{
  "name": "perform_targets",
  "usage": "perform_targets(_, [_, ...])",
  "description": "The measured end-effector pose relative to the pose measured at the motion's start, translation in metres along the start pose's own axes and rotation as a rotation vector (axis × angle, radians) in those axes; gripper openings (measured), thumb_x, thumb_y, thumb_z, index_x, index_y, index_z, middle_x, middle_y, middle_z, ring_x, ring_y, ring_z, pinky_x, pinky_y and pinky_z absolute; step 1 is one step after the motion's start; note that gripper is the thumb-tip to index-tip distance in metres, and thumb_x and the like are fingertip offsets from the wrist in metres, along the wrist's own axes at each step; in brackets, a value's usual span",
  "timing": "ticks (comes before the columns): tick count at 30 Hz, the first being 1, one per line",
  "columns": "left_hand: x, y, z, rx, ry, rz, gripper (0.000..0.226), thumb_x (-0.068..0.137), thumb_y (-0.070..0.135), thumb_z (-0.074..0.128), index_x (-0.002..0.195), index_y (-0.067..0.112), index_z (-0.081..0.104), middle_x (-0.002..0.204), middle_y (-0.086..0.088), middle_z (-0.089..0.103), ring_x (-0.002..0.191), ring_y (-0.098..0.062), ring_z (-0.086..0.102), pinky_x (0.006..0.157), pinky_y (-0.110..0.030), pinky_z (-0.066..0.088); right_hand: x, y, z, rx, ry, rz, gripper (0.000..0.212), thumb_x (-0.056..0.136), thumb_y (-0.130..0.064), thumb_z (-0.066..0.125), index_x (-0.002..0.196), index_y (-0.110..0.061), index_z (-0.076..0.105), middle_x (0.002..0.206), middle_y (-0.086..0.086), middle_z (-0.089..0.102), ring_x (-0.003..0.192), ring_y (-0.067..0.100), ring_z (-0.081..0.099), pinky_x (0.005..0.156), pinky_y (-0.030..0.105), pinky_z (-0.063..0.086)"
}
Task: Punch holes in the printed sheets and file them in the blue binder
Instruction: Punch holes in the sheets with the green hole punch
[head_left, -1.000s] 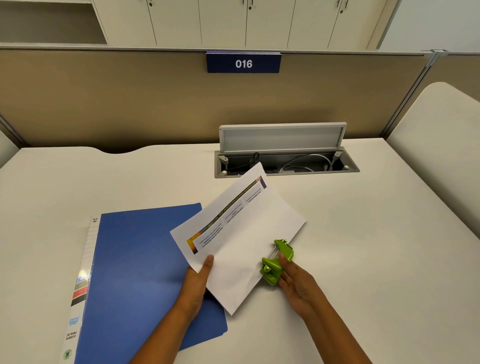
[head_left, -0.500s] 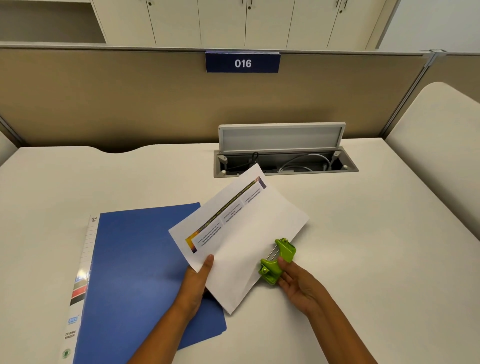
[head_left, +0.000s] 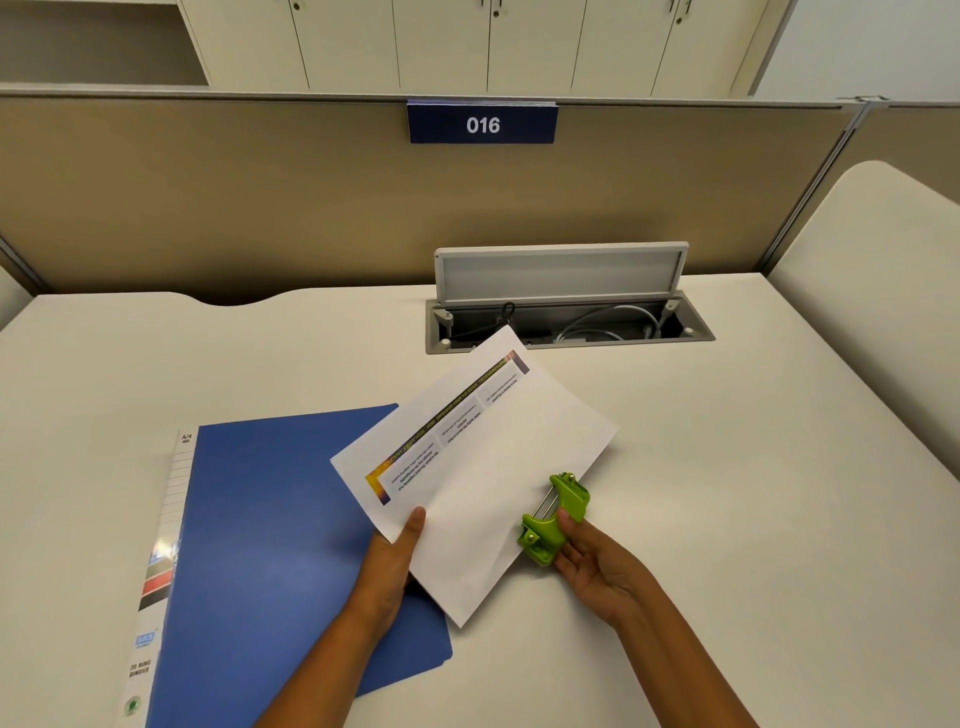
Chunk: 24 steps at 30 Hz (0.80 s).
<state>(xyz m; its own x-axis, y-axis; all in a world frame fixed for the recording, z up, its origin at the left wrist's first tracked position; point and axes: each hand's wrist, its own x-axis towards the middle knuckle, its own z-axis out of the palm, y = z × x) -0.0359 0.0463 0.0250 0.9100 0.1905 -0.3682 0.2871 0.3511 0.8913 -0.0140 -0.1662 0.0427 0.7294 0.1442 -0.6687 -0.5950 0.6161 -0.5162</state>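
Lower centre: folded printed sheet (head_left: 483, 467) is pinched at its near edge by the left hand (head_left: 387, 569), thumb on top, other fingers hidden beneath. Green plastic hole punch (head_left: 553, 519) is gripped by the right hand (head_left: 597, 564), thumb curled over it, at the sheet's right edge. Closed blue binder (head_left: 280, 545) lies flat lower left, cut off below. Farther back, an open cable tray (head_left: 566, 325) holds grey cables. Printed text is illegible.

the blue binder (head_left: 270, 545) fills the desk's (head_left: 727, 519) near left, the printed sheet (head_left: 483, 467) and green punch (head_left: 553, 519) the middle. bare desktop lies open right of the punch. behind, the cable hatch's (head_left: 566, 322) raised lid stands against the partition (head_left: 208, 208).
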Motion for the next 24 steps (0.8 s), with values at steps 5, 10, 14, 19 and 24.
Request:
perform_targets(5, [0.0, 0.0006, 0.0005, -0.002, 0.021, -0.002, 0.015, 0.093, 0.021, 0.044, 0.103, 0.032, 0.047, 0.102, 0.004, 0.062, 0.093, -0.018, 0.061, 0.075, -0.036, 0.053, 0.0008, 0.0012, 0.0012, -0.02, -0.004, -0.026, 0.011, 0.087, -0.002, 0.053, 0.09, -0.008, 0.061, 0.065, 0.006, 0.073, 0.057, 0.015, 0.071, 0.055, 0.026, 0.059])
perform_targets(10, [0.0003, 0.0004, -0.0005, 0.003, 0.008, -0.021, 0.015, 0.093, 0.021, 0.045, 0.105, 0.028, 0.051, 0.105, 0.001, 0.062, 0.095, -0.018, 0.06, 0.077, -0.035, 0.052, 0.004, 0.0038, 0.0009, -0.063, -0.006, -0.044, 0.01, 0.086, -0.003, 0.053, 0.089, -0.009, 0.061, 0.066, 0.005, 0.073, 0.059, 0.014, 0.071, 0.056, 0.026, 0.059])
perform_targets(14, [-0.0015, 0.0012, -0.0004, 0.011, 0.008, -0.013, 0.015, 0.092, 0.022, 0.046, 0.103, 0.03, 0.051, 0.106, 0.002, 0.063, 0.098, -0.019, 0.06, 0.081, -0.037, 0.051, 0.0064, 0.005, -0.0005, -0.082, 0.002, -0.054, 0.009, 0.084, -0.002, 0.055, 0.087, -0.008, 0.06, 0.066, 0.006, 0.073, 0.06, 0.015, 0.071, 0.057, 0.028, 0.059])
perform_targets(19, [-0.0027, 0.0023, 0.0013, 0.002, 0.012, -0.012, 0.014, 0.093, 0.021, 0.045, 0.103, 0.029, 0.051, 0.102, 0.004, 0.062, 0.095, -0.017, 0.059, 0.08, -0.036, 0.05, 0.0055, 0.0026, -0.0005, -0.063, 0.002, -0.033, 0.009, 0.085, -0.001, 0.055, 0.088, -0.007, 0.061, 0.066, 0.008, 0.073, 0.059, 0.016, 0.071, 0.055, 0.029, 0.059])
perform_targets(24, [-0.0026, 0.0025, 0.0018, 0.003, 0.018, -0.013, 0.013, 0.093, 0.021, 0.045, 0.099, 0.031, 0.051, 0.102, 0.004, 0.062, 0.094, -0.016, 0.06, 0.075, -0.032, 0.051, 0.0032, 0.0005, 0.0013, -0.05, 0.007, -0.021, 0.009, 0.085, 0.0, 0.054, 0.087, -0.007, 0.061, 0.063, 0.007, 0.073, 0.056, 0.016, 0.07, 0.05, 0.028, 0.058])
